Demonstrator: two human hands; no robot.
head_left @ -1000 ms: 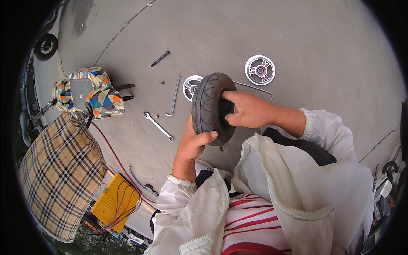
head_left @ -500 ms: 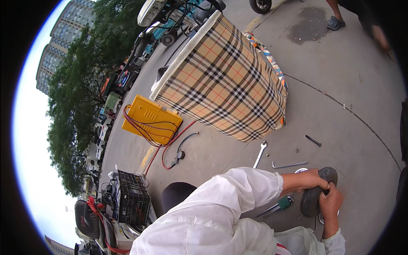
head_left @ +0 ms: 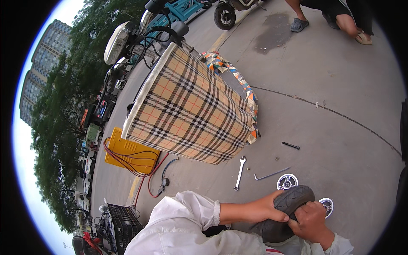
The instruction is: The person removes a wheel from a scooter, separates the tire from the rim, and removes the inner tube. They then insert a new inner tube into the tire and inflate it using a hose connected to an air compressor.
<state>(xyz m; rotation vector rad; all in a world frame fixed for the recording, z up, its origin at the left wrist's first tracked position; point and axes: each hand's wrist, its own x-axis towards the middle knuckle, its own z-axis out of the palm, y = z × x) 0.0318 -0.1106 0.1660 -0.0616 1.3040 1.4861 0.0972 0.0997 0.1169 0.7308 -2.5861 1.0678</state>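
At the bottom right, both hands grip a black rubber tyre (head_left: 297, 192). My left hand (head_left: 265, 209) wraps around its left side, thumb pressing on the tread. My right hand (head_left: 310, 223) holds the right side with curled fingers at the inner opening. Silver wheel rims lie beside the tyre, one above it (head_left: 287, 182) and another to its right (head_left: 326, 207). On the concrete nearby are a combination wrench (head_left: 239, 173), an L-shaped hex key (head_left: 272, 173), a black bolt (head_left: 290, 145) and small nuts (head_left: 276, 158).
A plaid basket (head_left: 182, 110) on a bicycle or scooter fills the upper middle, beside a yellow case (head_left: 129, 144) with hoses. A black crate (head_left: 121, 214) stands lower left. Another person's legs (head_left: 348, 23) appear upper right, near a scooter wheel (head_left: 225, 16). Vehicles and trees line the left.
Since a second ago, the view has swung toward the vehicles, bringing the trees and another person into sight. Both hands still grip the tyre, which has shifted slightly in the picture.
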